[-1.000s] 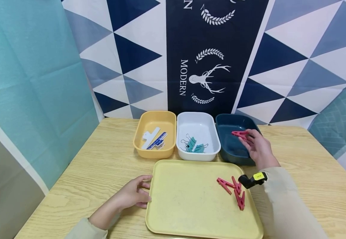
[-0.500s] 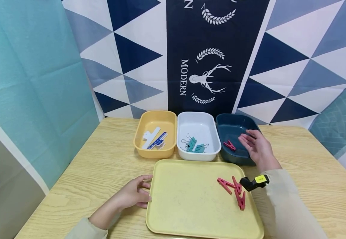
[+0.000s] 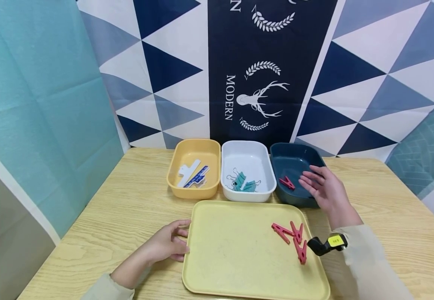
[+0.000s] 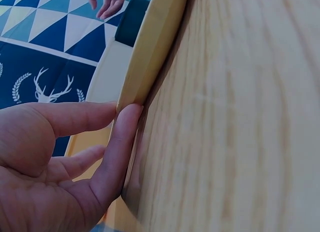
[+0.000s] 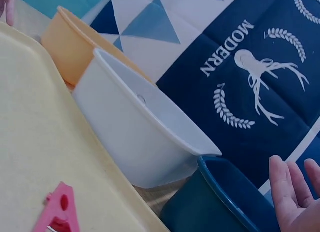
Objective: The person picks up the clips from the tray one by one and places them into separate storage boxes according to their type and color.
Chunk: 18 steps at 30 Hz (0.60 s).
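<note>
My left hand [image 3: 166, 243] is at the left edge of the yellow tray [image 3: 232, 250], its loosely bent fingers touching the rim. The left wrist view shows two fingertips [image 4: 131, 112] against the tray's rim and outer side. My right hand [image 3: 325, 187] hovers over the right side of the dark teal bin [image 3: 292, 150], fingers relaxed and nothing in them. One red clothespin [image 3: 287, 183] lies inside that bin. On the tray's right side lie several more red clothespins [image 3: 300, 252], partly overlapping; the right wrist view shows one clothespin [image 5: 59, 212] close up.
A white bin [image 3: 245, 151] with teal binder clips [image 3: 240, 180] stands in the middle of the row. Left of it, an orange bin [image 3: 198, 146] holds white and blue clips [image 3: 196, 177]. Patterned cloth [image 3: 179, 62] hangs behind the wooden table [image 3: 127, 196].
My right hand has let go of a red clothespin, which now lies in the teal bin. The hand has then drawn slightly back to the right. My left hand has stayed at the tray.
</note>
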Motion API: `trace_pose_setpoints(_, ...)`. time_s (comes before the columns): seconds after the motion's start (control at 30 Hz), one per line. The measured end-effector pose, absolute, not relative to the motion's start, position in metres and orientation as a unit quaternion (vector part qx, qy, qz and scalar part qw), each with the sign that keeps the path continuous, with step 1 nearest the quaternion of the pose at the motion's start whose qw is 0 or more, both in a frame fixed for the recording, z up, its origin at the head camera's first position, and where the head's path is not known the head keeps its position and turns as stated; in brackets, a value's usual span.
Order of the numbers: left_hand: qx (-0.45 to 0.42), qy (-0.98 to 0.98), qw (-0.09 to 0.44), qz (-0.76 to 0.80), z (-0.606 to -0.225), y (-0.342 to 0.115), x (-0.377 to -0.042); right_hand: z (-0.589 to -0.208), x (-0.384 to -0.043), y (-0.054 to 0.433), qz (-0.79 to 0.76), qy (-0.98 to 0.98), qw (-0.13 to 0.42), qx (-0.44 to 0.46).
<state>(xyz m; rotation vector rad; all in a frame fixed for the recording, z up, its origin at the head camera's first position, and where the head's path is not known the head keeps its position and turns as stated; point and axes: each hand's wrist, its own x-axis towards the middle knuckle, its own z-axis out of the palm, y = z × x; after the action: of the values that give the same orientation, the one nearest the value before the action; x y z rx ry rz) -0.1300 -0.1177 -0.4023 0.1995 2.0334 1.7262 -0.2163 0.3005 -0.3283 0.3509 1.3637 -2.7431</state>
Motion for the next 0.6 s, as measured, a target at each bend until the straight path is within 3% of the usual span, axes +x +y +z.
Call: trace_pose_setpoints(0.6, 0.075, 0.746, 0.227, 0.622, -0.403, -0.117, -0.129, -0.331, -0.179, 0.295, -0.838, 0.528, 0.034, 0.134)
